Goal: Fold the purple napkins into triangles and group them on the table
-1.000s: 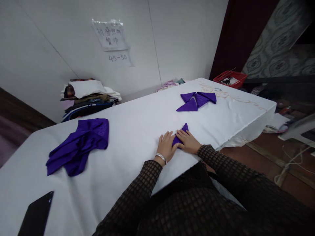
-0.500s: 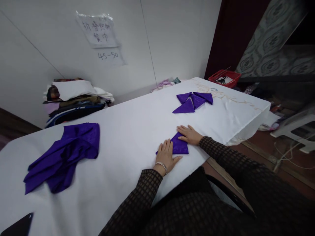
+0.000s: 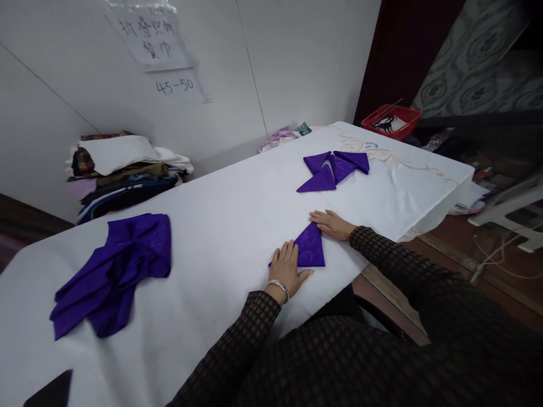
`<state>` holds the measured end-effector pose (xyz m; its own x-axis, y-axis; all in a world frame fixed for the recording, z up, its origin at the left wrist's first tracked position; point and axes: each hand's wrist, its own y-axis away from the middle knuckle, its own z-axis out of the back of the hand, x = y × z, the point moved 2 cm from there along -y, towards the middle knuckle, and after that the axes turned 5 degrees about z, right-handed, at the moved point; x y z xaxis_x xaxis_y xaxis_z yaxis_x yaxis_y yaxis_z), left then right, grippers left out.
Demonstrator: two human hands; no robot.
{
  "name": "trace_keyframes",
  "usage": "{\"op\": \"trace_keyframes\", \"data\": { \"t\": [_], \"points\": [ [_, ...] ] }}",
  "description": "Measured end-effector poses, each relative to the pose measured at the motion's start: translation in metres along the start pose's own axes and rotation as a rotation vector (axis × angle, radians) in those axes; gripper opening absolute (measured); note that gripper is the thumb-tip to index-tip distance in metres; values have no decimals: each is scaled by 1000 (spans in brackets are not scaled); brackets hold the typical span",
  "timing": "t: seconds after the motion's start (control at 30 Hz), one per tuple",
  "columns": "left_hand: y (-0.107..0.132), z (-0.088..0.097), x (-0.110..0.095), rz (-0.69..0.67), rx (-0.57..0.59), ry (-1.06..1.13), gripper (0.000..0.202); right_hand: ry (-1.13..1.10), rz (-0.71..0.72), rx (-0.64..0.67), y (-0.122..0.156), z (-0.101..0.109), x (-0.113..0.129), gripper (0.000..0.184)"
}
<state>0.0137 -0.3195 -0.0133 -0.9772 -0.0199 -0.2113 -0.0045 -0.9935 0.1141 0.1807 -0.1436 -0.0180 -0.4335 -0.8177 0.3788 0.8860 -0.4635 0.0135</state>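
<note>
A purple cloth napkin (image 3: 311, 249), folded into a flat triangle, lies on the white tablecloth (image 3: 220, 226) in front of me. My left hand (image 3: 286, 268) rests flat over its left corner, fingers stretched out, a silver bangle on the wrist. At the top corner my right hand (image 3: 334, 224) is flat too, its fingertips touching the napkin's edge. Beyond the hands, several folded purple napkins (image 3: 319, 179) lie in a fan-like group. Loose purple cloths (image 3: 119, 271) are heaped, crumpled, on the left of the table.
Stacked clothes (image 3: 131, 169) stand behind the table at the left, against the wall. A red basket (image 3: 396, 129) is at the far right corner. A dark flat object (image 3: 53, 390) lies at the near left. A white plastic stool (image 3: 509, 212) stands on the floor at right.
My right hand has slid up and slightly right, from the napkin's surface to its top corner. My left hand has stayed in place. The view has shifted slightly.
</note>
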Motion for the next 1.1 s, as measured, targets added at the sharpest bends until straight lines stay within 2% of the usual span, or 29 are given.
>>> {"op": "trace_keyframes", "data": {
  "t": [0.17,0.3,0.4,0.53,0.63,0.7,0.8,0.9,0.97,1.03,1.1],
  "points": [
    [1,6,2,4,-11,19,66,42,86,58,5,4,-2,60],
    [-1,8,11,-36,17,11,59,62,96,24,4,5,3,57],
    [-6,6,19,-45,21,-21,62,67,119,-15,5,6,5,54],
    [-14,7,29,8,-83,-104,67,68,134,-62,12,3,6,52],
    [-13,14,37,137,-193,-76,67,84,100,-117,20,-4,10,49],
    [-5,18,41,241,-276,67,60,102,55,-141,28,-9,14,47],
    [11,15,42,402,-306,531,51,124,-6,-173,41,-16,21,46],
    [24,0,35,655,-153,1165,65,140,-64,-206,50,-22,29,43],
    [27,-6,26,805,-42,1508,68,150,-95,-223,55,-25,33,42],
    [24,-5,17,876,20,1694,62,158,-117,-239,58,-28,36,42],
    [17,2,11,869,51,1745,54,160,-127,-249,60,-30,38,42]
  ]
}}
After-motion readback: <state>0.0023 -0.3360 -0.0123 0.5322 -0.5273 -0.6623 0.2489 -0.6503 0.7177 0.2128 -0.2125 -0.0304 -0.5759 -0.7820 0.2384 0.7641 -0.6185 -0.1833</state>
